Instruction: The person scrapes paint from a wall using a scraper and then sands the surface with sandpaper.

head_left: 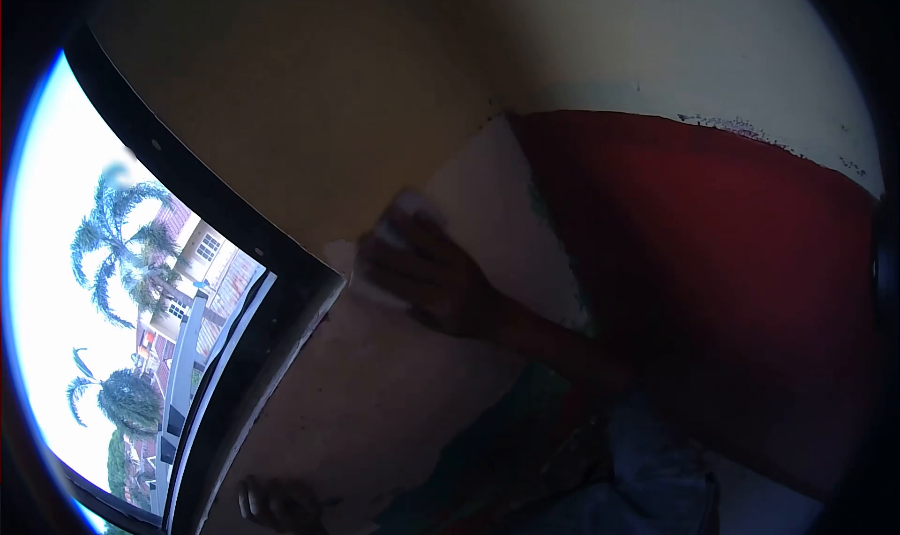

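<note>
In the middle of the head view my right hand (pixel 427 272) reaches in from the lower right. Its fingers are closed over a pale, flat piece (pixel 410 207), pressed against the wall; dimness and blur hide whether it is cloth, paper or a sponge. The hand lies beside the corner of a dark window frame (pixel 309 277), where tan paint (pixel 309 132) meets a paler pinkish patch (pixel 478 179). At the bottom left, my left hand (pixel 277 502) is in shadow near the wall with its fingers curled in. What it holds, if anything, does not show.
Left of the hands, the window (pixel 47 254) looks out on palm trees (pixel 122 244) and houses. A red painted area (pixel 712 226) fills the right side, bordered by a whitish surface (pixel 694 47) with dark, flaked spots. Dark green paint (pixel 478 451) shows low down.
</note>
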Action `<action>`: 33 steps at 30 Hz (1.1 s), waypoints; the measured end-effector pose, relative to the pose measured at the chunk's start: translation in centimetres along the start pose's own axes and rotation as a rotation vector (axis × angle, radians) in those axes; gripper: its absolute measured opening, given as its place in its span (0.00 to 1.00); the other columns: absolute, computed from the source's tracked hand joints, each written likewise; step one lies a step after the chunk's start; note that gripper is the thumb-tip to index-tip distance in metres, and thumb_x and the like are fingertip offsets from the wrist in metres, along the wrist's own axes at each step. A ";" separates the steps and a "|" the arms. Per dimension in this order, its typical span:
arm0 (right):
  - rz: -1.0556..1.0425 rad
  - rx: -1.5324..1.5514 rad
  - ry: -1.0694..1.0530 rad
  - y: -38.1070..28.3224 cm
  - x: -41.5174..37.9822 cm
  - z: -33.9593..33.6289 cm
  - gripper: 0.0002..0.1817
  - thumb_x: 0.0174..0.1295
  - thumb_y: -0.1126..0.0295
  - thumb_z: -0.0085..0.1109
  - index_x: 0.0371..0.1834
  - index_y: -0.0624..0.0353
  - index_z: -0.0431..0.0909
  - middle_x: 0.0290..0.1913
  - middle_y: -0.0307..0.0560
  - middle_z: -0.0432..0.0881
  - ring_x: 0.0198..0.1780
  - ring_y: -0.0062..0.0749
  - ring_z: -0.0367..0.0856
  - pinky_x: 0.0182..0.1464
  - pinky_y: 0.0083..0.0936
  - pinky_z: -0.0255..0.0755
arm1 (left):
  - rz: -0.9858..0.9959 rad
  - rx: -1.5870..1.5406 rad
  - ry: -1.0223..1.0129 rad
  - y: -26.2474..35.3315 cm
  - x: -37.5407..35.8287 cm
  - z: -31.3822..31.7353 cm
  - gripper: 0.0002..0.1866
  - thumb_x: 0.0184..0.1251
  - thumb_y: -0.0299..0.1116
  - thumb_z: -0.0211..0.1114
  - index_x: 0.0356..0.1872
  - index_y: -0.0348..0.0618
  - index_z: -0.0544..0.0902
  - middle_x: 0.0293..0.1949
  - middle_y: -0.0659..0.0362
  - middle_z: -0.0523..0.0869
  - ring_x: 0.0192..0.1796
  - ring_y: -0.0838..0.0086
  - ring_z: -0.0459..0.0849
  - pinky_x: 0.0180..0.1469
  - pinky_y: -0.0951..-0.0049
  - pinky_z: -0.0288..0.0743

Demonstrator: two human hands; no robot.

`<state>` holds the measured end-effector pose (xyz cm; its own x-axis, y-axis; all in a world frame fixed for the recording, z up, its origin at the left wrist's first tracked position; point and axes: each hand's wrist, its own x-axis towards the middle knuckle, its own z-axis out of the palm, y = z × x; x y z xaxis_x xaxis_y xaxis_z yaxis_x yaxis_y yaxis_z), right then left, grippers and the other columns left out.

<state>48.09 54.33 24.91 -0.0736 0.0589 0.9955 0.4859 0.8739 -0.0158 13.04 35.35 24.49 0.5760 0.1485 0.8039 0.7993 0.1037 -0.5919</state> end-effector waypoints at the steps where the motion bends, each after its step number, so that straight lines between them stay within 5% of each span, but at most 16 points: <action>1: -0.093 -0.016 -0.025 0.4 -0.1 0.0 0.23 0.53 0.76 0.51 0.56 0.56 0.74 0.62 0.48 0.72 0.69 0.45 0.59 0.71 0.44 0.49 | 0.012 -0.008 -0.002 0.0 0.1 -0.2 0.07 0.64 0.32 0.57 0.39 0.40 0.77 0.48 0.45 0.78 0.53 0.49 0.75 0.51 0.51 0.70; 3: -0.263 -0.041 -0.080 1.2 -0.8 0.2 0.24 0.52 0.75 0.53 0.56 0.55 0.74 0.63 0.46 0.70 0.70 0.44 0.57 0.71 0.45 0.49 | 0.029 -0.019 -0.010 -0.1 0.2 -0.4 0.07 0.64 0.31 0.57 0.39 0.40 0.77 0.48 0.45 0.78 0.52 0.49 0.75 0.51 0.51 0.70; 5: 0.144 -0.074 0.210 5.6 0.4 -2.2 0.26 0.50 0.72 0.54 0.57 0.52 0.75 0.65 0.44 0.69 0.71 0.44 0.57 0.70 0.46 0.49 | 0.026 -0.017 0.000 0.2 0.5 -0.4 0.07 0.64 0.30 0.56 0.39 0.39 0.77 0.48 0.45 0.78 0.52 0.49 0.76 0.51 0.52 0.70; 7: 0.256 -0.084 0.222 5.6 0.3 -2.8 0.26 0.50 0.71 0.55 0.57 0.50 0.75 0.66 0.42 0.67 0.71 0.44 0.57 0.70 0.47 0.49 | 0.027 -0.011 0.005 0.2 0.4 -0.5 0.07 0.64 0.29 0.56 0.39 0.39 0.77 0.47 0.45 0.78 0.52 0.49 0.76 0.51 0.52 0.71; 12: -0.177 -0.004 -0.132 1.2 -2.2 -0.2 0.25 0.52 0.75 0.55 0.57 0.48 0.75 0.68 0.41 0.65 0.70 0.47 0.57 0.70 0.47 0.48 | 0.020 0.011 0.026 0.3 0.4 -0.1 0.06 0.65 0.29 0.56 0.38 0.39 0.77 0.47 0.44 0.78 0.51 0.50 0.76 0.50 0.53 0.71; 13: 0.005 -0.191 -0.031 3.3 -2.1 -1.1 0.25 0.54 0.75 0.56 0.58 0.46 0.74 0.68 0.43 0.64 0.70 0.50 0.57 0.69 0.48 0.51 | 0.016 0.022 0.014 0.1 0.1 -0.2 0.06 0.65 0.29 0.56 0.37 0.39 0.77 0.47 0.44 0.78 0.51 0.50 0.76 0.50 0.53 0.72; 16: 0.417 -0.105 0.265 5.9 -1.5 -2.4 0.25 0.58 0.72 0.50 0.61 0.41 0.70 0.69 0.44 0.61 0.71 0.47 0.54 0.70 0.44 0.51 | 0.032 0.029 0.012 0.4 0.5 -0.3 0.06 0.65 0.29 0.55 0.37 0.39 0.77 0.47 0.44 0.78 0.51 0.49 0.77 0.49 0.53 0.72; 17: 0.259 -0.352 0.114 3.5 -1.9 -0.9 0.24 0.60 0.73 0.48 0.62 0.44 0.69 0.69 0.46 0.61 0.71 0.45 0.55 0.69 0.40 0.53 | 0.043 0.028 0.022 0.6 0.8 -0.2 0.06 0.65 0.29 0.55 0.37 0.39 0.78 0.48 0.44 0.78 0.51 0.49 0.77 0.49 0.53 0.72; 21: -0.189 -0.071 -0.184 -0.1 -4.7 0.8 0.25 0.58 0.69 0.51 0.62 0.51 0.69 0.68 0.49 0.61 0.71 0.49 0.54 0.70 0.40 0.52 | 0.044 0.015 0.041 0.5 0.6 -0.1 0.07 0.66 0.31 0.55 0.37 0.39 0.78 0.48 0.44 0.79 0.50 0.49 0.77 0.49 0.53 0.72; 23: 0.197 -0.253 0.117 4.5 -5.2 -1.5 0.24 0.59 0.67 0.51 0.61 0.52 0.69 0.67 0.47 0.64 0.70 0.46 0.56 0.70 0.40 0.52 | 0.052 0.006 0.081 0.6 0.9 0.1 0.07 0.66 0.32 0.55 0.36 0.39 0.78 0.47 0.43 0.79 0.50 0.49 0.77 0.49 0.53 0.72; 25: 0.330 -0.310 0.195 4.9 -5.2 -1.4 0.23 0.59 0.67 0.50 0.60 0.53 0.70 0.66 0.46 0.66 0.70 0.44 0.58 0.69 0.41 0.53 | 0.033 0.002 0.042 0.7 1.0 -0.2 0.08 0.66 0.32 0.56 0.36 0.38 0.78 0.47 0.43 0.79 0.50 0.49 0.76 0.49 0.53 0.72; 29: -0.046 0.092 -0.067 -1.2 -6.2 2.2 0.23 0.57 0.73 0.49 0.59 0.56 0.71 0.64 0.47 0.69 0.69 0.46 0.59 0.68 0.46 0.53 | 0.002 0.018 -0.011 0.6 0.6 -0.4 0.08 0.65 0.32 0.56 0.35 0.37 0.78 0.46 0.43 0.79 0.50 0.49 0.76 0.50 0.53 0.72; 31: -0.184 0.004 -0.099 0.0 -6.3 2.3 0.25 0.54 0.76 0.50 0.59 0.57 0.71 0.64 0.49 0.68 0.70 0.48 0.57 0.68 0.49 0.50 | -0.006 0.025 -0.011 0.7 0.4 -0.4 0.07 0.62 0.32 0.57 0.33 0.38 0.78 0.47 0.44 0.79 0.51 0.49 0.75 0.50 0.52 0.70; 33: 0.341 -0.288 0.141 4.1 -5.3 0.0 0.25 0.54 0.76 0.51 0.58 0.55 0.73 0.62 0.49 0.70 0.69 0.44 0.59 0.69 0.47 0.48 | -0.009 0.030 -0.018 0.3 0.4 -0.2 0.07 0.61 0.32 0.58 0.33 0.38 0.77 0.47 0.44 0.78 0.52 0.49 0.75 0.50 0.52 0.70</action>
<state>50.49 57.60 19.55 0.2417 0.2358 0.9412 0.6855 0.6450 -0.3377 13.55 35.29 24.61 0.5653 0.1650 0.8082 0.7989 0.1345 -0.5863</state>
